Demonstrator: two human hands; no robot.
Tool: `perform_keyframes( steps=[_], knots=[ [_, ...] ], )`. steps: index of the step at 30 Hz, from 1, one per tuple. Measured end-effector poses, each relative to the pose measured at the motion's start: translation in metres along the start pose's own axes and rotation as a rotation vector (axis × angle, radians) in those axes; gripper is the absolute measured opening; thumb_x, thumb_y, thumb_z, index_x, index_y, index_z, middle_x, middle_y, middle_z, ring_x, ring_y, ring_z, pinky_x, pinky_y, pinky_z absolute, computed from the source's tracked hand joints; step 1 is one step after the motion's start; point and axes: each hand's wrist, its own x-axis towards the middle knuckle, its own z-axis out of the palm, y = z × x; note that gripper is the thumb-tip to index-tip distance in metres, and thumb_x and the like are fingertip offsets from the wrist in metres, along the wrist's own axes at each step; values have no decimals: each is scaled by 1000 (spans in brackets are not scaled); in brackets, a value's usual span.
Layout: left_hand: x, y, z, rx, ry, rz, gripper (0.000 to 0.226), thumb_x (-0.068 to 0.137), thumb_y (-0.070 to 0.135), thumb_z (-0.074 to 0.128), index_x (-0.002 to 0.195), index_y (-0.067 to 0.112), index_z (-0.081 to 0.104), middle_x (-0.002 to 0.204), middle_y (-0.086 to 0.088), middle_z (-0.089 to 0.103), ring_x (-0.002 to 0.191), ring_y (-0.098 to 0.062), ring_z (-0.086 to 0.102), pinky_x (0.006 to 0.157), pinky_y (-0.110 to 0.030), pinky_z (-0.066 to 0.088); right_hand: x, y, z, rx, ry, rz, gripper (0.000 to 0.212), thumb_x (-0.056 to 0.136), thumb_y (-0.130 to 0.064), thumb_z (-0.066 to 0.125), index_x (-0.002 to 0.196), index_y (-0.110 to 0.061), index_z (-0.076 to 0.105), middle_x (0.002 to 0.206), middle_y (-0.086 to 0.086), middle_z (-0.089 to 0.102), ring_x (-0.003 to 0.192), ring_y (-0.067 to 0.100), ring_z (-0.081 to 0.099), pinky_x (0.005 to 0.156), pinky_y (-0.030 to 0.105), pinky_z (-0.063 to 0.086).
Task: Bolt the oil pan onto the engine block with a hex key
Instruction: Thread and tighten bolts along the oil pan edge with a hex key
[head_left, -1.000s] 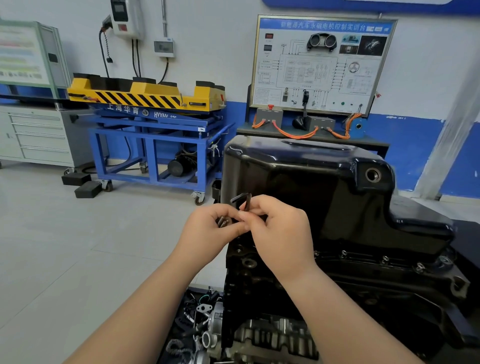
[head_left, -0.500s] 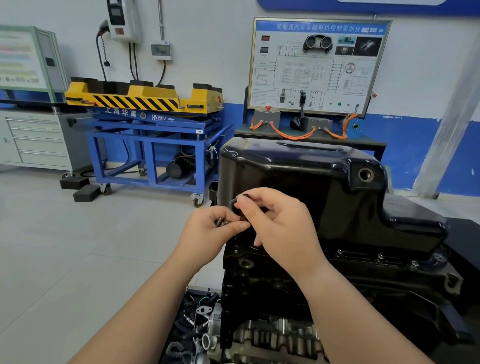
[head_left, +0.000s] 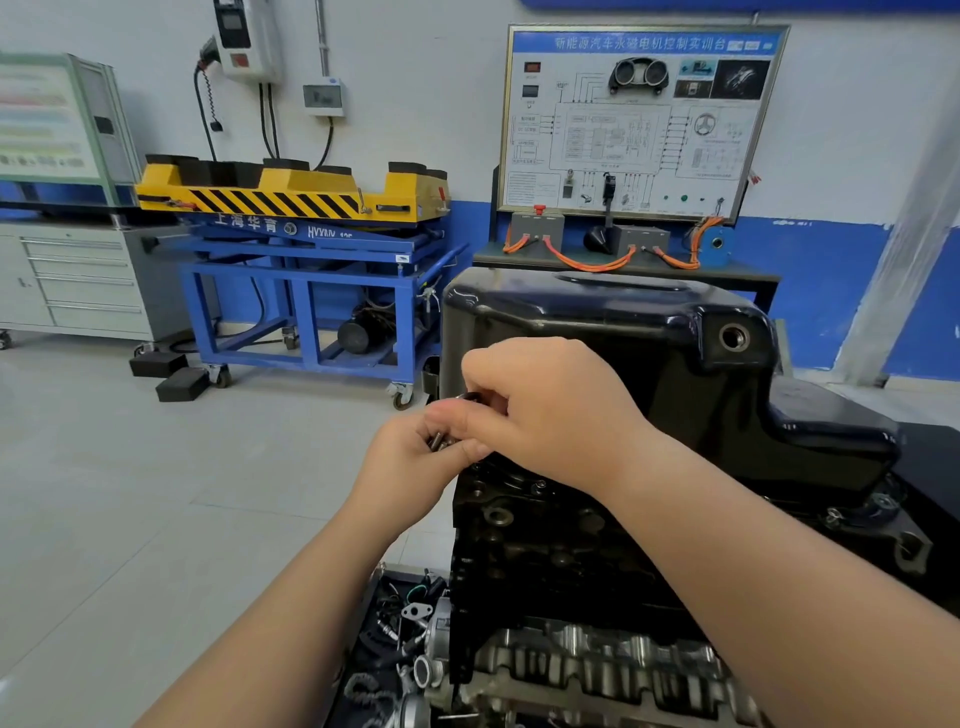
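1. Head view: small bolts (head_left: 439, 442) are pinched in the curled fingertips of the left hand (head_left: 408, 470), just off the near-left corner of the oil pan (head_left: 649, 353).
2. The right hand (head_left: 550, 415) touches the left, its fingers curled round a hex key (head_left: 470, 397); only a dark tip shows.
3. The pan sits on the engine block (head_left: 535, 551), with open floor (head_left: 156, 493) to its left.
4. Two hands, one pan, one block; the bolts are too bunched to count.

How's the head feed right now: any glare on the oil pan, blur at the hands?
Head view: soft glints on the oil pan along its top edges; left hand pinching bolts and right hand gripping the hex key are fairly sharp; wide-angle lens bends the frame edges.
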Motion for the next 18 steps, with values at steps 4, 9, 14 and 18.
perform_keyframes(
  steps=[4,9,14,18],
  knots=[
    [-1,2,0,34,10,-11,34,77,-1,61,56,23,48,42,14,39,42,-1,34,42,-7,25,3,-2,8,-45,103,-96,45,91,-42,57,61,-16,36,54,-4,33,49,19,36,45,30,29],
    [-1,0,-1,32,27,-52,38,78,3,63,50,25,48,41,13,34,41,-3,29,40,-11,22,5,0,19,-59,302,-154,45,85,-32,65,54,-14,39,52,-5,28,46,15,30,39,29,30],
    [-1,4,1,43,-13,-40,49,80,4,64,43,34,56,37,12,37,37,-3,32,40,-7,22,3,5,24,-60,408,-169,46,85,-27,67,52,-15,37,51,-5,27,46,12,28,39,27,27],
    [0,7,-1,63,-12,-38,44,78,6,65,46,35,58,39,13,40,39,-3,34,41,-7,24,1,3,26,-51,434,-125,42,88,-32,57,57,-20,30,50,-5,27,43,15,31,40,25,26]
  ],
)
